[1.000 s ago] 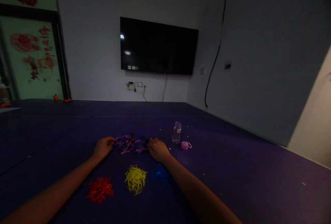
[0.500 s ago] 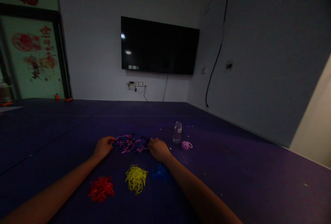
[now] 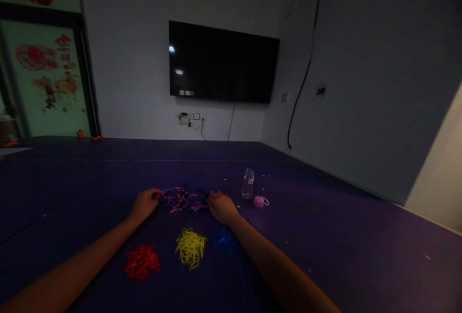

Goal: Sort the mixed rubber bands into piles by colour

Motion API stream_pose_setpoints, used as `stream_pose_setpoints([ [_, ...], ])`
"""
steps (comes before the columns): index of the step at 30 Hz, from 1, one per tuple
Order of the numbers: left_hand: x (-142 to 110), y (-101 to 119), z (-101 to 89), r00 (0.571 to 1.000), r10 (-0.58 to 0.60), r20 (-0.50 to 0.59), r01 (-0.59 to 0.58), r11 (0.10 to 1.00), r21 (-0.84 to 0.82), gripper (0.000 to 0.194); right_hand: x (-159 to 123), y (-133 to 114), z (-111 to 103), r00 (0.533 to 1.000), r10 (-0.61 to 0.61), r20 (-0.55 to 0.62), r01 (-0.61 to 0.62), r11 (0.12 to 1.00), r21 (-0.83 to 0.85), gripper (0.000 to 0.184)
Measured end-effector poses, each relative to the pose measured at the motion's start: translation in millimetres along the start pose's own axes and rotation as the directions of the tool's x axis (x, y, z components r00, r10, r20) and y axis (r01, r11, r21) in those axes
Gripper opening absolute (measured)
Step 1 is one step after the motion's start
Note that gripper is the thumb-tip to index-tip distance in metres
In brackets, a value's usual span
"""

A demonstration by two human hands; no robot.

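A mixed pile of pink, dark and a few blue rubber bands (image 3: 178,198) lies spread between my two hands. My left hand (image 3: 144,204) rests at the pile's left edge, its thumb and fingertips pinched together; what is between them is too small to name. At the pile's right edge is my right hand (image 3: 222,208), back upward, fingers curled down by dark and pink bands; its fingertips are mostly hidden. Nearer me lie a heap of red rubber bands (image 3: 142,261), a heap of yellow rubber bands (image 3: 190,248) and a heap of blue rubber bands (image 3: 224,240) beside my right forearm.
A clear bottle (image 3: 248,184) without its lid stands beyond my right hand. Its pink lid (image 3: 259,202) with a loop lies beside it. Small white scraps dot the purple surface (image 3: 346,255). A television (image 3: 222,62) hangs on the back wall.
Both hands stay almost where they were, at the two edges of the mixed pile. The view has tilted very slightly; the heaps look unchanged.
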State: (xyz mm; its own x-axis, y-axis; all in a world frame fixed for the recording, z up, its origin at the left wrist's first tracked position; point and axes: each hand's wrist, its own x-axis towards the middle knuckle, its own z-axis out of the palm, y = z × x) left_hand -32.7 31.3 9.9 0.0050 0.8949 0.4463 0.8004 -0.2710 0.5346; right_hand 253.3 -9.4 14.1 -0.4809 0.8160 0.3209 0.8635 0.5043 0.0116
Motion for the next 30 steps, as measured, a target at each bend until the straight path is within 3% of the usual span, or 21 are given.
stream_pose_setpoints([
  [30, -0.1, -1.3, 0.2, 1.000, -0.004, -0.004, 0.004, 1.000, -0.017, 0.024, -1.1, -1.2, -0.8, 1.000, 0.014, 0.006, -0.014, 1.000, -0.011, 0.028],
])
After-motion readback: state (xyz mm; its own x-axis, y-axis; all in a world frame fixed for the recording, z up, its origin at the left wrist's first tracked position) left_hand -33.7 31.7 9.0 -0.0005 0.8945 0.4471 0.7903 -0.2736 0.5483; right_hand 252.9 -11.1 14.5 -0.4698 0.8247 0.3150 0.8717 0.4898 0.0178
